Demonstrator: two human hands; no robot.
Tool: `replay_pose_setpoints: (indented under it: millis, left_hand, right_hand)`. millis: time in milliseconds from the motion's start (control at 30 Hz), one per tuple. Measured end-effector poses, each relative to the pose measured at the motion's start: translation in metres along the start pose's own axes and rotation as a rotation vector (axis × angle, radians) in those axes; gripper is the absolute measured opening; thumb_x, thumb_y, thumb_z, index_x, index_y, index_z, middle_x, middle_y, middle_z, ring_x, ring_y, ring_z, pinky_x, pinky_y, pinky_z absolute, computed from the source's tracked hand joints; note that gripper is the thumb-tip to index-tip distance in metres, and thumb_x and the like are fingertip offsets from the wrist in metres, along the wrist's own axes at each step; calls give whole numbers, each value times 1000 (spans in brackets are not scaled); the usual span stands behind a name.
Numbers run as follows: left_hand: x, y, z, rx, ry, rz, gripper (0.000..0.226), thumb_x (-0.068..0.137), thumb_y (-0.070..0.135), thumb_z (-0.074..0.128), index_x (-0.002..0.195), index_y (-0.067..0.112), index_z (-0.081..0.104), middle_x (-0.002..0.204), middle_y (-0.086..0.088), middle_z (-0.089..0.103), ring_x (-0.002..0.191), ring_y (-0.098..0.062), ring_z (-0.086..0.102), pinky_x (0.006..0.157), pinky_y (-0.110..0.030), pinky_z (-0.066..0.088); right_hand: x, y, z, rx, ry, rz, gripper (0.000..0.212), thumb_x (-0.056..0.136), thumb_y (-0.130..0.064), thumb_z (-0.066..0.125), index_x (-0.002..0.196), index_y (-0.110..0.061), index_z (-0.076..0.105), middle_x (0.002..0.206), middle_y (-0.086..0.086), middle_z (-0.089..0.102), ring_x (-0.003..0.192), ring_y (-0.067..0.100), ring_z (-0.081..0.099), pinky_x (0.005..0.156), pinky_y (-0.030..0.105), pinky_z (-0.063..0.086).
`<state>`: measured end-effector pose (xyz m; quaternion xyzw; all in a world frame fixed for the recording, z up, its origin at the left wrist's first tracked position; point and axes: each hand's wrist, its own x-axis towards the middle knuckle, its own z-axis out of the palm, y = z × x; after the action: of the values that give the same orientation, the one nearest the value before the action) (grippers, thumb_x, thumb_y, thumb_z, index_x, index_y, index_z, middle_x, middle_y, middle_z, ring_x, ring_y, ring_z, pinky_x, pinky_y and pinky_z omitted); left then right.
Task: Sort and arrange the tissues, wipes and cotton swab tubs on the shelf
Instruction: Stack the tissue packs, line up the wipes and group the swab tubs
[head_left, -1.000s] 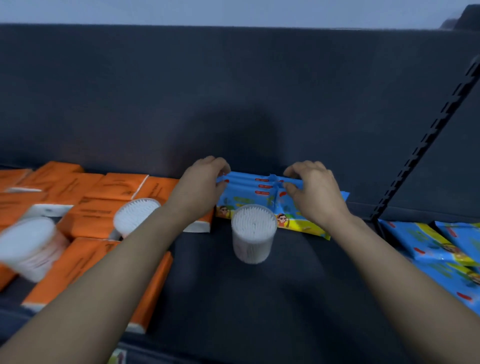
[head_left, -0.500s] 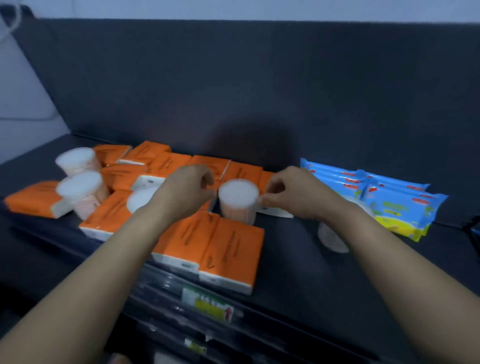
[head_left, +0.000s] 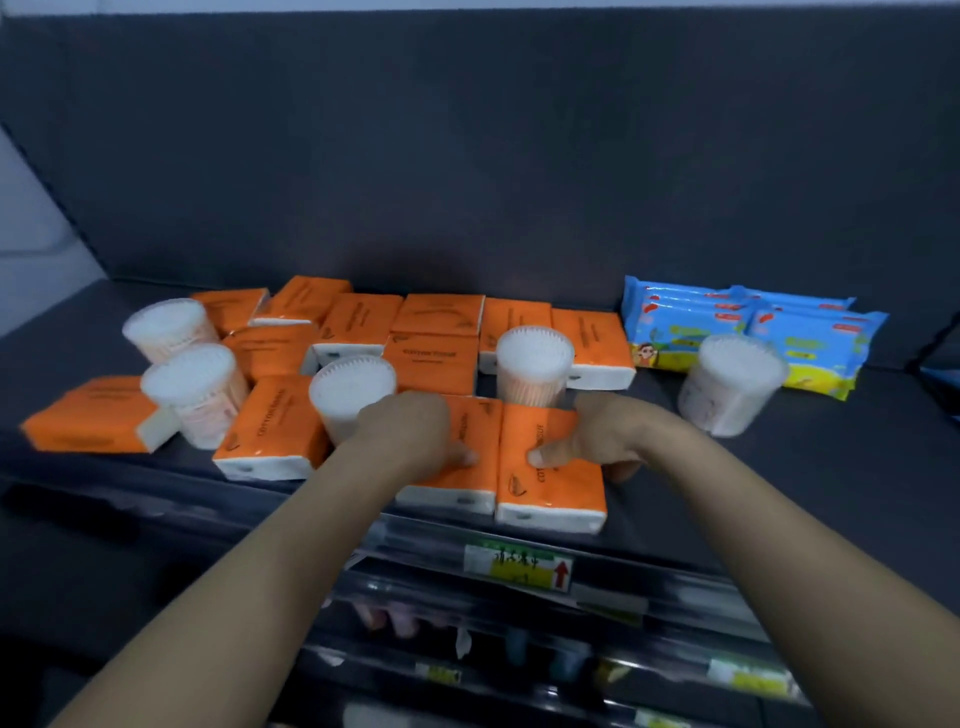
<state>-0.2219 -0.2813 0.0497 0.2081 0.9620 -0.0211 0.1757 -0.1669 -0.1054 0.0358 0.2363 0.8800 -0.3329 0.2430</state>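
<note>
Two orange tissue packs lie side by side, touching, at the very front lip of the shelf (head_left: 727, 499), and both hands are on them. The right hand (head_left: 597, 436) pinches the right front pack (head_left: 550, 488), thumb flat on top and fingers curled round its right edge, so that grip is closed on the pack. The left hand (head_left: 405, 436) lies over the left front pack (head_left: 457, 483) with its thumb pressed on top. Its fingers are hidden under the back of the hand, so I cannot tell whether that grip wraps the pack or only presses it. The step in hand is probably squaring or lifting this pair to join the other tissue packs (head_left: 436, 338) heaped behind. The chief risk is the edge: a pull toward the person could tip both packs off the lip, past the price label (head_left: 519, 569). The wrapping looks glossy, so a one-sided pinch may slip. One cotton swab tub (head_left: 535, 364) stands just behind the pair, between the hands, and a second tub (head_left: 350, 395) sits against the left wrist. A careless sweep or lift could knock either over, and a fallen tub would probably roll. The wipes (head_left: 748, 332) at the back right are well apart from the hands.
</note>
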Motion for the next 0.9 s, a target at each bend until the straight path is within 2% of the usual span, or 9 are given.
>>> replay_pose_setpoints:
  millis: [67, 167, 233, 333, 433, 567, 700, 800, 900]
  left_hand:
    - [2, 1, 2, -79, -32, 10, 51, 83, 52, 60, 109, 10, 48, 121, -9, 58, 102, -24, 56, 81, -34, 43]
    - [4, 3, 3, -182, -69, -21, 92, 81, 49, 64, 143, 1, 17, 139, -15, 45, 123, -29, 48, 95, -35, 42]
    - [4, 2, 2, -260, -67, -40, 103, 75, 46, 71, 146, 2, 9, 143, -16, 40, 127, -30, 44, 99, -37, 40]
    - [4, 1, 1, -408, -85, -94, 110, 65, 45, 80, 145, 6, 13, 145, -14, 38, 127, -31, 43, 101, -40, 38]
    - [-3, 5, -3, -536, -84, -117, 92, 61, 41, 83, 133, 10, 35, 133, -11, 49, 106, -26, 51, 91, -39, 44]
    - [-22, 21, -13, -692, -23, -36, 70, 67, 31, 81, 123, 15, 44, 115, -1, 56, 95, -22, 53, 82, -35, 44]
    - [-43, 67, -25, -844, 106, 127, 56, 74, 34, 74, 121, 18, 49, 108, 4, 61, 89, -15, 60, 75, -30, 49]
    - [-53, 129, -28, -920, 204, 274, 42, 83, 37, 64, 119, 19, 54, 111, 3, 62, 91, -11, 62, 79, -30, 50]
    - [-59, 202, -25, -1041, 172, 343, 28, 88, 39, 58, 109, 21, 56, 102, 6, 64, 92, -10, 62, 83, -28, 47]
  right_hand:
    - [-4, 0, 2, 118, 32, 31, 80, 69, -36, 82, 132, -10, 41, 132, 8, 51, 110, 28, 57, 82, 39, 56]
    - [-7, 5, -2, 293, 24, 80, 67, 72, -21, 81, 124, -7, 42, 120, 10, 58, 99, 27, 60, 79, 39, 56]
    - [-8, 12, -5, 426, 0, 68, 58, 73, -13, 80, 121, -5, 49, 114, 11, 64, 97, 26, 64, 80, 42, 56]
    - [-9, 23, -11, 504, 0, 43, 57, 72, -7, 79, 122, -7, 52, 113, 11, 67, 95, 27, 66, 76, 43, 55]
    - [-13, 31, -18, 502, 9, 19, 54, 71, -9, 81, 117, -7, 52, 115, 11, 66, 100, 29, 65, 89, 44, 52]
    - [-28, 49, -33, 531, 21, -40, 29, 73, -8, 77, 95, -11, 57, 101, 9, 68, 89, 26, 66, 87, 39, 52]
    - [-57, 86, -58, 555, 92, -89, 43, 70, -5, 76, 110, -6, 61, 104, 15, 71, 93, 32, 69, 89, 47, 54]
    - [-91, 130, -87, 585, 175, -128, 40, 72, -11, 76, 110, -12, 63, 102, 10, 72, 92, 29, 70, 88, 45, 55]
    - [-126, 192, -116, 674, 292, -150, 30, 79, -17, 73, 107, -13, 65, 97, 6, 74, 86, 24, 71, 85, 40, 56]
